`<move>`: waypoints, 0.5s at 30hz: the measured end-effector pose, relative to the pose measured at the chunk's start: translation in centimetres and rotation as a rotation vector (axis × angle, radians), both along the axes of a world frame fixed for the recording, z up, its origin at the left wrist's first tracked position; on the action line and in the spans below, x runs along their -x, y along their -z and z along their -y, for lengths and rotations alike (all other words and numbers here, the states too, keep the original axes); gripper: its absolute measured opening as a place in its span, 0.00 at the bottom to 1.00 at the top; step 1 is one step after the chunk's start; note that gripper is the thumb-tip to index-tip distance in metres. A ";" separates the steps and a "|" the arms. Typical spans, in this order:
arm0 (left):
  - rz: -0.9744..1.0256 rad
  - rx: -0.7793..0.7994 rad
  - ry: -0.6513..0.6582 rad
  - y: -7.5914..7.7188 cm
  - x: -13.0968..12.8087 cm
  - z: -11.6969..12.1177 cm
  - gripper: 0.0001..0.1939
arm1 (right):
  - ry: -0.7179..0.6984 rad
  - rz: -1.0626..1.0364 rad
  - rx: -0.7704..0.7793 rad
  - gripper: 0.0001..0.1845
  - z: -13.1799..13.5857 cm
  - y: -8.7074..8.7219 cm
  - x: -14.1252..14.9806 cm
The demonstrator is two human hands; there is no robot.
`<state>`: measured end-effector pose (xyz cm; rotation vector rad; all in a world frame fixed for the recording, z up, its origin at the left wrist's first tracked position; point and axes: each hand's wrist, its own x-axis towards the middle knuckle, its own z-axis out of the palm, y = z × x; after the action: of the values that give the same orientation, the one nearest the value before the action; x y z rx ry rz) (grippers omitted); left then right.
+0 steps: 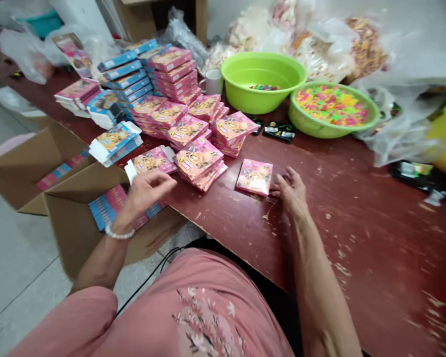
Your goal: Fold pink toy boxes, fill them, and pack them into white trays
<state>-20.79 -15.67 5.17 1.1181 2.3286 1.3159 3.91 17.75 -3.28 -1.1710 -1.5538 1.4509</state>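
A pink picture packet [255, 177] lies flat on the table in front of me. At its right edge is my right hand [292, 192], fingers curved and apart; whether the fingertips touch the packet is hard to tell. My left hand [147, 192], a beaded bracelet on its wrist, hovers by the table's front edge with nothing visible in its loosely bent fingers. Just beyond it lies a pink box [154, 159] with a white flap sticking out. A stack of pink packets [198, 161] stands between the hands.
Blue boxes [128, 79] and pink boxes [173, 69] are piled behind. A green basin [263, 101] and a green basket [319, 130] of colourful small pieces stand at the back. Open cartons [69, 233] holding boxes sit below the table's left edge. A mug [213, 82] stands near the basin.
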 end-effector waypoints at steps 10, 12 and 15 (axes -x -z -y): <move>-0.365 0.715 0.026 3.8 13.9 -0.5 0.69 | -0.047 0.283 -0.542 0.42 2.8 1.6 -2.3; -0.367 0.703 0.027 3.7 13.8 -0.4 0.69 | -0.060 0.301 -0.575 0.40 3.4 1.2 -2.4; -0.383 0.658 0.014 3.3 13.5 0.2 0.68 | -0.063 0.306 -0.593 0.38 3.9 0.9 -2.3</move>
<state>-34.31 -15.86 1.90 1.2082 2.6915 0.2676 6.22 13.83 -4.15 -1.0101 -2.0573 0.7684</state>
